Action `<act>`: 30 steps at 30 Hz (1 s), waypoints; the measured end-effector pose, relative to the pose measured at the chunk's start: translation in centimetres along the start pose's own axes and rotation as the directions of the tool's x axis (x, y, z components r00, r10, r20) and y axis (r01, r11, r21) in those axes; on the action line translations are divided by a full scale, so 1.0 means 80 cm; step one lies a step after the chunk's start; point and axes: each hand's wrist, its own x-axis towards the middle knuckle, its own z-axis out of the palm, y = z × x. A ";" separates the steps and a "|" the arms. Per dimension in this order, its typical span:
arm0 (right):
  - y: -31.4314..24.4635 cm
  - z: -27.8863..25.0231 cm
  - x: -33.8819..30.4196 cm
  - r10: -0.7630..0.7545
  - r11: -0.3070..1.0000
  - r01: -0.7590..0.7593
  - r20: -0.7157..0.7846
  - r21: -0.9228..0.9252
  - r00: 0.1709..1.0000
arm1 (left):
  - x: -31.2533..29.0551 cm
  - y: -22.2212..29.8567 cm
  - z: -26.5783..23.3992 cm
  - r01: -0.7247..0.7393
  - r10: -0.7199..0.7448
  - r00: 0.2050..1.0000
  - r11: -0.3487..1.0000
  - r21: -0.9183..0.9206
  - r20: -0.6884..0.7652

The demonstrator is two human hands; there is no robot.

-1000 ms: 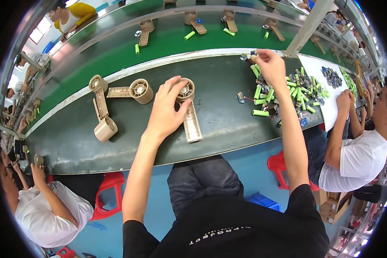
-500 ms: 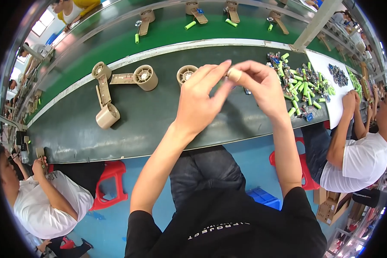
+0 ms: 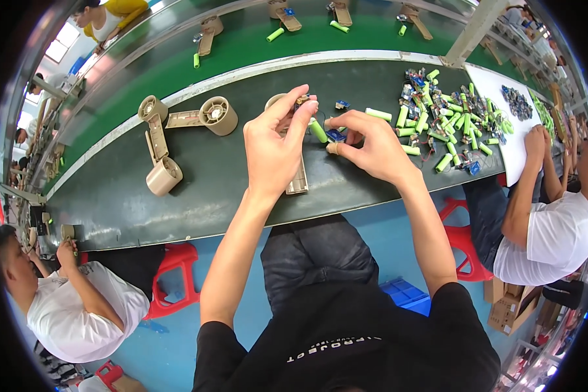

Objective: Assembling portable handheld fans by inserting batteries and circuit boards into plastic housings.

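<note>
My left hand [image 3: 274,147] is closed, pinching a small dark part with fine wires [image 3: 302,101] between thumb and fingertips. Beneath its fingertips a green battery cell [image 3: 318,131] tilts toward my right hand [image 3: 375,144]. That hand is curled, its thumb and forefinger around a small blue circuit board [image 3: 335,135] beside the cell; a tan cover sits on the thumb tip. Behind my left hand lies a beige fan housing, mostly hidden, with its handle shell [image 3: 298,181] showing below.
On the dark green bench [image 3: 222,196], more beige fan housings [image 3: 218,116] lie to the left. A pile of green cells with circuit boards [image 3: 447,124] spreads to the right, beside a white board [image 3: 513,147]. Beyond the ledge runs a green belt [image 3: 242,59]. Co-workers sit on both sides.
My hands have come down and apart from where they met. The left moved left with the small part; the right lowered to the blue circuit board. The green cell between them now shows.
</note>
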 end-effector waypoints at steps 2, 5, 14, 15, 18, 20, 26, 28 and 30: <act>0.003 -0.001 -0.002 0.003 0.998 -0.001 -0.032 0.068 0.999 | -0.001 0.000 -0.001 -0.010 0.010 1.000 1.000 0.027 -0.005; -0.003 -0.012 -0.007 0.165 0.865 -0.091 -0.109 0.494 0.980 | -0.008 -0.002 -0.006 -0.163 0.167 0.986 0.950 0.268 0.010; 0.013 -0.044 -0.007 0.316 0.859 -0.109 -0.350 0.500 0.882 | -0.039 0.011 -0.022 -0.089 0.090 0.996 0.972 -0.217 -0.006; 0.019 -0.044 -0.007 0.148 0.985 -0.079 -0.503 0.155 0.852 | -0.040 0.018 -0.039 -0.102 0.101 0.995 0.987 -0.121 -0.014; 0.022 -0.033 -0.004 -0.015 0.991 -0.062 -0.558 -0.118 0.830 | -0.042 0.029 -0.071 -0.004 -0.010 0.997 0.980 -0.200 -0.071; 0.009 -0.017 -0.001 0.135 0.987 -0.084 -0.433 0.135 0.891 | -0.043 0.036 -0.084 0.166 -0.166 0.986 0.986 0.025 0.006; -0.015 0.038 0.017 0.084 0.969 -0.057 -0.103 0.241 0.991 | -0.037 0.005 -0.060 -0.317 0.067 0.939 0.549 0.774 0.338; -0.019 0.045 0.019 0.065 0.974 -0.040 -0.108 0.223 0.992 | -0.035 0.001 -0.054 -0.351 0.051 0.924 0.500 0.791 0.378; -0.023 0.049 0.020 0.056 0.973 -0.034 -0.091 0.227 0.994 | -0.034 -0.002 -0.054 -0.383 0.032 0.910 0.449 0.807 0.414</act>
